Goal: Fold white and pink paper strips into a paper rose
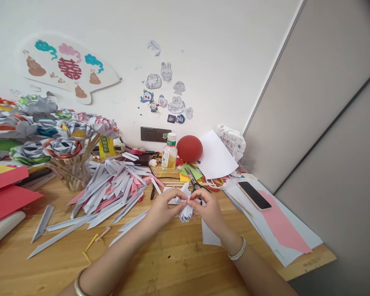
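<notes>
Over the middle of the wooden table, my left hand (169, 202) and my right hand (207, 205) meet at a small white and pink folded-paper flower (186, 213). Thumb and fingers of each hand pinch its upper part from either side, so some of it is hidden. White folded petals spread below the fingertips. Just behind my right hand lie black-handled scissors (192, 176). Left of my hands is a loose heap of folded white and pink paper strips (114, 187). A piece of white paper (210, 235) lies partly beneath my right hand.
Finished paper flowers on sticks stand in a clear vase (72, 174) at the left. Behind are a drink bottle (169, 154) and a red balloon (189, 149). A phone (254, 195) rests on paper sheets at right. Red paper (10, 201) lies far left.
</notes>
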Motion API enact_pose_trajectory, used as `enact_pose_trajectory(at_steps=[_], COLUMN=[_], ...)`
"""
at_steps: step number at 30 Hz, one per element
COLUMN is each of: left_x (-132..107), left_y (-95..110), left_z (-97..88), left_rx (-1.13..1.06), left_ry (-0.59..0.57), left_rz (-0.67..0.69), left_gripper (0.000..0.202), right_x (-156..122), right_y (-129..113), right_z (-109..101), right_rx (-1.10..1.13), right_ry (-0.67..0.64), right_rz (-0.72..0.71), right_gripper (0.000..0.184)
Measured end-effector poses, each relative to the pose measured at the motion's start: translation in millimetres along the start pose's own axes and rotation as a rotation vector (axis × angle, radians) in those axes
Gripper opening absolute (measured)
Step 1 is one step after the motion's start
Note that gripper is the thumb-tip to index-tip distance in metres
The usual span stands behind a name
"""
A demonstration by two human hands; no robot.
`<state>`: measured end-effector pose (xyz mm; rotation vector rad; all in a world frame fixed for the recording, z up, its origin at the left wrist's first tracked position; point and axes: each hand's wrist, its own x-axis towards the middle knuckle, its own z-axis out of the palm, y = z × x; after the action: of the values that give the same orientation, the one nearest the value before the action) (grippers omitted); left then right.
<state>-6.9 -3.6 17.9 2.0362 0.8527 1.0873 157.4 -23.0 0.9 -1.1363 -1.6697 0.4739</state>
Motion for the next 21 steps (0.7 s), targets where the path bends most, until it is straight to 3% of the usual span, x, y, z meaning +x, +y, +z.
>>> enact_pose_trajectory(at_steps=[10, 21], left_x=[-2.0, -3.5], left_y=[-2.7, 0.9], left_z=[-1.2, -5.1], left_rx=[0.118, 0.182], left_ry=[-0.005, -0.046], left_rz=[0.070, 0.285], left_gripper=[0.009, 0.010], right_x=[0.3, -1.2], right_y=[-0.1, -2.9], right_z=[-0.9, -7.0], right_rx=[-0.159, -0.240], right_ry=[0.050, -0.034], right_rz=[-0.315, -0.581], right_gripper=[0.004, 0.006])
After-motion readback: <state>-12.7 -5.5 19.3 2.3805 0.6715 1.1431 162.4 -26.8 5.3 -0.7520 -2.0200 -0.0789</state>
